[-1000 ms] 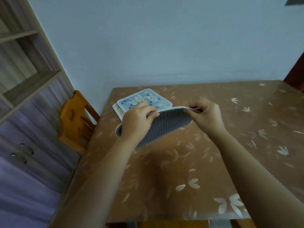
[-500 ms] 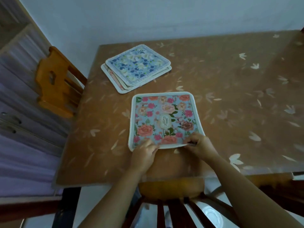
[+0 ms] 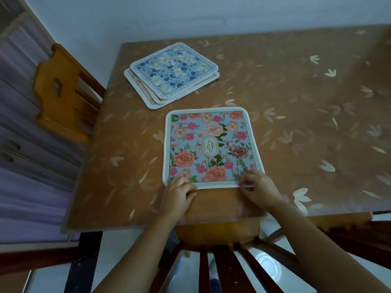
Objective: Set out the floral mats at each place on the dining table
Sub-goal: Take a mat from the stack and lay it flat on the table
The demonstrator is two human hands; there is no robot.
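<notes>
A person's left hand and right hand pinch the pink floral mat by its near edge, fingers curled on the border, apparently squaring it on the tabletop just beyond the near chair — the stack of mats lies farther beyond that chair.

Near mat: pale blue ground with pink, coral and peach roses, green leaves, white border, cream oval centre label with gold lettering. Mat stack far left: top one is pale blue with navy and white flowers and a white edge band of dark lettering; lower ones show white rims, one with a peach strip. Table: orange-brown cover, cream petal print. Left chair: amber wood. Near chair: dark red-brown slats. Wall: pale blue-grey.
</notes>
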